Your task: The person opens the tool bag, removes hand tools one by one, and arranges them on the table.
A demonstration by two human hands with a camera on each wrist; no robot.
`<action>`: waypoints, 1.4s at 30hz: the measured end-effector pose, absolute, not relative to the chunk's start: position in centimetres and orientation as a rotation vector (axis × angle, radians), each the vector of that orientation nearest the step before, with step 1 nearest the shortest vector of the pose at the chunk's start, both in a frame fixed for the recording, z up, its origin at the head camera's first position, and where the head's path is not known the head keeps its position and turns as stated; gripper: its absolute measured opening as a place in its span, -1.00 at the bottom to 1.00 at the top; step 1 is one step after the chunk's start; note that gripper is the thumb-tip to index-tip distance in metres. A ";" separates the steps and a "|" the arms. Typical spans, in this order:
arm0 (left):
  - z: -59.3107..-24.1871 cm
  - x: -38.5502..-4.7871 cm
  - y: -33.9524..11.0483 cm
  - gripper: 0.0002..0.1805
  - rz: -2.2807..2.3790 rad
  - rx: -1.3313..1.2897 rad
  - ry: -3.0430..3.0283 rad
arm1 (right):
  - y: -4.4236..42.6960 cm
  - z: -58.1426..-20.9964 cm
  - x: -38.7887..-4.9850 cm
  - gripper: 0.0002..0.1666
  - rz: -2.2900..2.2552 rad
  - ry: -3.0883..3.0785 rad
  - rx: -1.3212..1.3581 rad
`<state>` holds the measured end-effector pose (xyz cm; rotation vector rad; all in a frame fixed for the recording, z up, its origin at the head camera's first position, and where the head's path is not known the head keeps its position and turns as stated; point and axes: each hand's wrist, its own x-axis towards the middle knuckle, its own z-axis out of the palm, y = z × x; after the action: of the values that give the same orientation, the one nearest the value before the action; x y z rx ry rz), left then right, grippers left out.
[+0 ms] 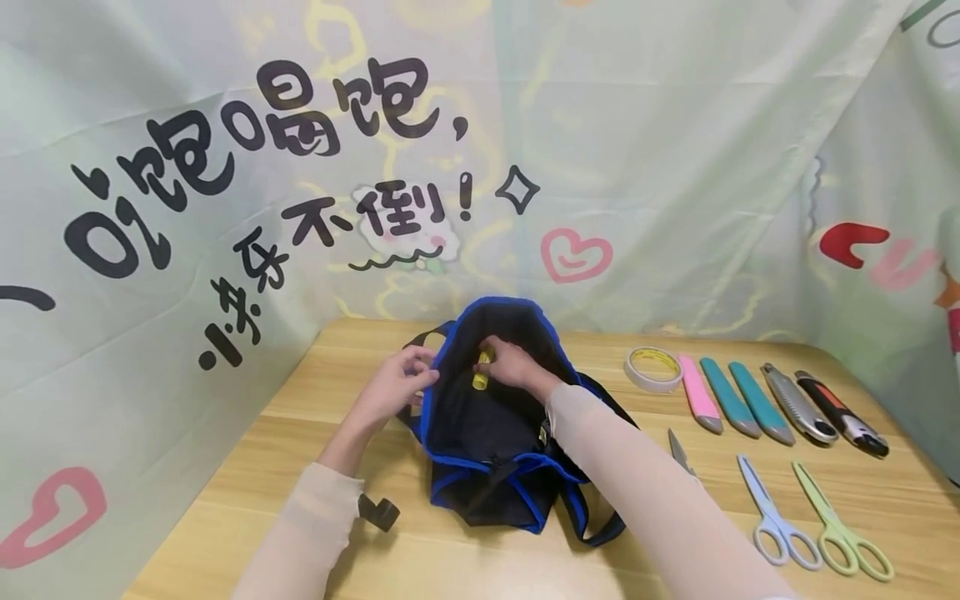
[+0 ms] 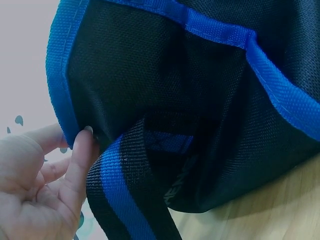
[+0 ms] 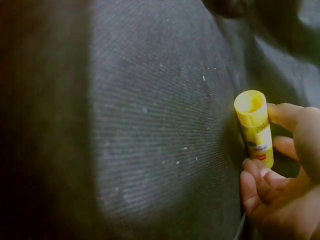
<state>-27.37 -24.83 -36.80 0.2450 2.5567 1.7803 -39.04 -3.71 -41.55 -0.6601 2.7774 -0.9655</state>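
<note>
A black fabric bag with blue trim (image 1: 483,429) stands wide-mouthed on the wooden table. My left hand (image 1: 396,379) pinches the bag's left rim; in the left wrist view, the blue edging (image 2: 62,75) passes between the thumb and fingers, beside a black-and-blue strap (image 2: 122,185). Inside the bag, my right hand (image 1: 516,364) holds a yellow glue stick (image 1: 481,379) between thumb and fingers. Seen from the right wrist, the glue stick (image 3: 257,132) is nearly upright close to the dark lining (image 3: 165,125), with its hollow-looking round end upward.
Right of the bag lie a tape roll (image 1: 628,371), a pink cutter (image 1: 699,396), two teal cutters (image 1: 729,398), a grey utility knife (image 1: 798,404) and a black-orange one (image 1: 842,414). Nearer are blue scissors (image 1: 767,500), green scissors (image 1: 832,512) and a partly hidden metal blade (image 1: 678,452).
</note>
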 end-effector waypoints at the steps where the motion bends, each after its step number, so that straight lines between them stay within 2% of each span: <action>1: -36.8 -27.4 -24.7 -0.61 1.779 0.244 2.558 | -3.6 -41.6 -39.0 -0.40 -0.993 2.767 -0.628; 4: -36.9 -27.4 -24.6 -0.61 1.766 0.241 2.564 | -3.2 -41.7 -38.9 -0.29 -1.059 2.728 -0.531; 9: -37.0 -27.4 -24.4 -0.60 1.759 0.250 2.571 | -2.9 -41.4 -38.7 -0.29 -1.073 2.721 -0.464; 12: -36.9 -27.3 -24.2 -0.61 1.760 0.262 2.576 | -2.9 -41.2 -38.6 -0.39 -1.036 2.745 -0.470; 18: -36.8 -27.2 -24.0 -0.61 1.755 0.263 2.571 | -2.6 -40.7 -38.1 -0.72 -0.915 2.719 -0.475; 24: -37.0 -27.5 -23.9 -0.62 1.764 0.270 2.565 | -1.5 -40.0 -37.8 -0.82 -0.957 2.617 -0.488; 32: -37.3 -27.8 -24.1 -0.62 1.746 0.258 2.569 | -0.2 -38.0 -36.5 -0.77 -1.048 2.526 -0.509; 37: -37.4 -27.9 -24.5 -0.60 1.729 0.260 2.594 | -0.1 -36.4 -35.3 -0.54 -1.069 2.502 -0.529; 42: -37.5 -27.9 -25.0 -0.61 1.738 0.269 2.592 | 0.1 -34.5 -34.3 -0.42 -1.146 2.464 -0.565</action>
<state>-27.92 -24.95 -37.46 0.2689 2.5917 1.7382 -34.30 0.14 -34.51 -0.5648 2.4636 -1.1463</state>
